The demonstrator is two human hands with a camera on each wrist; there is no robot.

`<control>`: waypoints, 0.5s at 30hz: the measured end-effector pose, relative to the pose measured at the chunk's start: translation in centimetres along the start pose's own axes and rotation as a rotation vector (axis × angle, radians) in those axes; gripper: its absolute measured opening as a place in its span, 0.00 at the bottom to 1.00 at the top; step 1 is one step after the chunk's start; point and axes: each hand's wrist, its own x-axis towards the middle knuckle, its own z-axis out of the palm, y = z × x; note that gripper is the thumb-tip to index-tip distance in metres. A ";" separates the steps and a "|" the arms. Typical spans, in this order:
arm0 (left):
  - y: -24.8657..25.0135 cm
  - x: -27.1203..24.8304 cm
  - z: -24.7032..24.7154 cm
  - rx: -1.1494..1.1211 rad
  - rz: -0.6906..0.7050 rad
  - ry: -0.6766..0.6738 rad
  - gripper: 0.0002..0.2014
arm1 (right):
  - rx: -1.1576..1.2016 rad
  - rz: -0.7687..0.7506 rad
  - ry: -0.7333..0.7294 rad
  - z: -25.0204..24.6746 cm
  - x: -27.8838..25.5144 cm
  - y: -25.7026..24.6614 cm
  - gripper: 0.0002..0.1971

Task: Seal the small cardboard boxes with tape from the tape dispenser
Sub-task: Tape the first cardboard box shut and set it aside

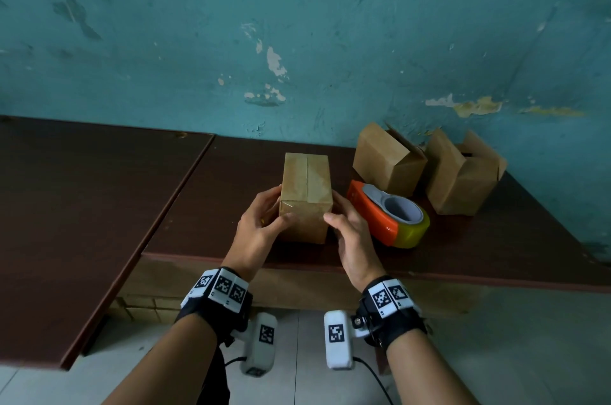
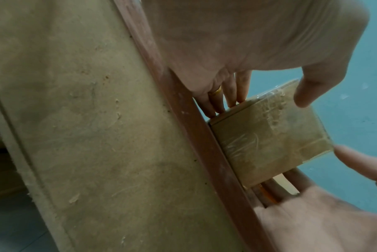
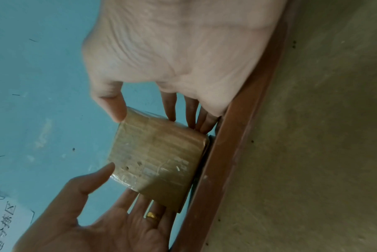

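Left hand [image 1: 261,222] against the left side of the taped box [image 1: 305,198], fingers straight along that face, thumb laid across the near top edge; in the left wrist view the fingers [image 2: 217,102] lie flat on the side wall, a gold ring [image 2: 217,91] on one of them, thumb tip touching the upper corner. Right hand [image 1: 352,239] mirrored on the right side of the taped box, fingers extended along the wall, thumb tip resting on the near top corner; in the right wrist view its fingers [image 3: 190,110] straight and close together against the cardboard. Neither hand curled round the taped box, only pressing it flat from both sides. Taped box standing on the brown table [image 1: 231,173] near the front edge, clear tape running lengthwise over the top seam and down the near face, wrinkled in places. Just right of the taped box, an orange tape dispenser [image 1: 388,214] lying on its side with a yellowish roll, close to the right hand's fingers. Behind the dispenser, further right of the taped box, two open boxes [image 1: 390,158] [image 1: 464,171] side by side with flaps raised, near the teal wall [image 1: 297,24].
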 end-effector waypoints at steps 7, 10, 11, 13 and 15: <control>0.5 0.5 1.0 0.067 -0.099 0.101 0.32 | -0.055 0.123 0.005 0.5 0.4 -0.5 0.36; 0.5 0.7 1.3 0.145 -0.127 0.133 0.31 | -0.094 0.137 0.018 0.5 0.6 -0.3 0.36; 0.5 0.6 1.3 0.146 -0.114 0.130 0.30 | -0.100 0.129 0.014 0.4 0.6 -0.1 0.35; 0.4 0.5 1.3 0.109 -0.088 0.108 0.29 | -0.112 0.105 0.024 0.0 0.6 0.2 0.35; 0.1 0.5 0.9 0.066 -0.081 0.084 0.30 | -0.133 0.069 0.035 -0.2 0.5 0.4 0.38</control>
